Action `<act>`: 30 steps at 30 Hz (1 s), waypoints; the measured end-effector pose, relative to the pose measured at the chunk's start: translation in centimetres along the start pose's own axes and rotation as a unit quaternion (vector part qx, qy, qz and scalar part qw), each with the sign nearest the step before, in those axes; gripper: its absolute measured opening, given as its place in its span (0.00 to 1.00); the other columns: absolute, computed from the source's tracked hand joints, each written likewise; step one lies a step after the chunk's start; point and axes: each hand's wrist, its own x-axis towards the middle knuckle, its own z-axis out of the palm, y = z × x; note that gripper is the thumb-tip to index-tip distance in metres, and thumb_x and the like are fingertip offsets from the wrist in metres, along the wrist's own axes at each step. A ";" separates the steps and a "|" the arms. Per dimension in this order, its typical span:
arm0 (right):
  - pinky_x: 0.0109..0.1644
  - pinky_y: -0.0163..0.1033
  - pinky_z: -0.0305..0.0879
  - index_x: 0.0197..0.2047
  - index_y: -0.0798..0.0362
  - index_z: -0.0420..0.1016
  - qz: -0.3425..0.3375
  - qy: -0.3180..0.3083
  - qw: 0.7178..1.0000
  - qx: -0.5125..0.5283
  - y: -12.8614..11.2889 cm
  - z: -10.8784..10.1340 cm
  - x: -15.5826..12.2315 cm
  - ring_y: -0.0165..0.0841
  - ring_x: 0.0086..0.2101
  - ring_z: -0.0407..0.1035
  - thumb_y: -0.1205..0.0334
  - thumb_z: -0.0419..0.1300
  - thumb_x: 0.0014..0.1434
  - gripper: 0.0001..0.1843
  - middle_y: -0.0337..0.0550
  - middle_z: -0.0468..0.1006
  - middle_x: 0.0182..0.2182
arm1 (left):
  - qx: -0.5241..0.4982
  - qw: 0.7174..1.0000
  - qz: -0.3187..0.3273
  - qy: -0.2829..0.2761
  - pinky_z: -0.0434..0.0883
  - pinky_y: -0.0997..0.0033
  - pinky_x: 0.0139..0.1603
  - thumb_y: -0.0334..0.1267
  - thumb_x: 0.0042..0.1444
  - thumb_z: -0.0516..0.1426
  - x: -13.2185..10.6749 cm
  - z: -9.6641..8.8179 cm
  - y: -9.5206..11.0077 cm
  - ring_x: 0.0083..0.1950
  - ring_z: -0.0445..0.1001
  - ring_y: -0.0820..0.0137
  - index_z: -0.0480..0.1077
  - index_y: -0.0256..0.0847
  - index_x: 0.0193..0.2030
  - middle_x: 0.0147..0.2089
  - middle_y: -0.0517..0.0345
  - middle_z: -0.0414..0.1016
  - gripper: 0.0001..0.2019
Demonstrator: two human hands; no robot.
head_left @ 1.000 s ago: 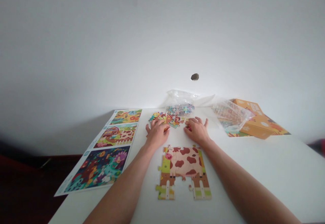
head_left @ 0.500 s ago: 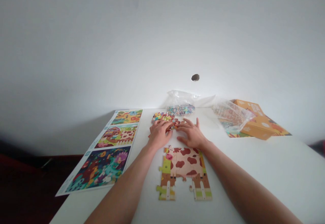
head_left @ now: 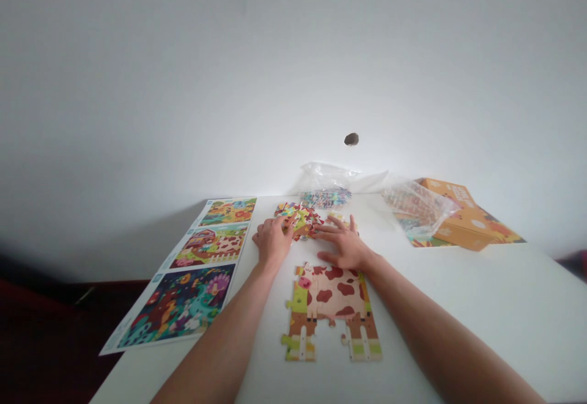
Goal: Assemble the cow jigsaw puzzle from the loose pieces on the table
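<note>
Head view: the left hand [head_left: 273, 242] rests curled against the edge of a pile of loose puzzle pieces [head_left: 297, 219], and whether it pinches one cannot be told. The right hand [head_left: 345, 243] lies spread wide on the white table [head_left: 481, 312], fingertips just beside the pile, holding nothing visible. Below them sits a part-built cow puzzle [head_left: 330, 309], with gaps along its edges. Sifting the pile gently seems wise, since the cow lies close. Printed picture sheets [head_left: 195, 275] lie left; the orange box's [head_left: 463, 224] lettering is too small to read.
</note>
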 end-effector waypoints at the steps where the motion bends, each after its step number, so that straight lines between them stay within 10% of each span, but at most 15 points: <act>1: 0.62 0.80 0.19 0.65 0.34 0.66 -0.005 -0.004 1.000 0.004 -0.1 0.0 0.0 0.57 0.69 0.41 0.47 0.61 0.58 0.31 0.39 0.63 0.67 | -0.008 1.000 0.004 0.010 0.67 0.56 0.50 0.42 0.62 0.55 0.1 0.1 0.0 0.53 0.70 0.54 0.73 0.49 0.56 0.52 0.48 0.76 0.16; 10: 0.68 0.69 0.29 0.58 0.41 0.74 -0.011 0.072 0.997 0.007 -0.2 0.0 -0.1 0.48 0.63 0.56 0.54 0.58 0.60 0.22 0.43 0.72 0.60 | -0.074 0.987 0.142 -0.003 0.62 0.56 0.62 0.46 0.56 0.63 -0.5 0.6 0.6 0.62 0.65 0.55 0.70 0.54 0.60 0.60 0.59 0.74 0.24; 17: 0.65 0.76 0.30 0.67 0.39 0.64 0.030 0.048 0.998 -0.026 0.0 0.5 0.2 0.55 0.68 0.44 0.43 0.57 0.61 0.32 0.44 0.58 0.69 | -0.010 0.997 0.080 -0.019 0.61 0.43 0.59 0.51 0.63 0.54 -0.8 -0.1 0.6 0.64 0.59 0.48 0.72 0.58 0.58 0.69 0.53 0.62 0.18; 30: 0.65 0.75 0.27 0.51 0.40 0.77 -0.018 0.033 0.999 0.022 -0.3 -0.3 -0.2 0.52 0.65 0.51 0.47 0.60 0.60 0.17 0.39 0.72 0.61 | -0.012 1.000 -0.011 0.010 0.61 0.48 0.52 0.46 0.59 0.57 -0.1 -0.2 0.1 0.53 0.67 0.50 0.75 0.49 0.48 0.48 0.51 0.80 0.13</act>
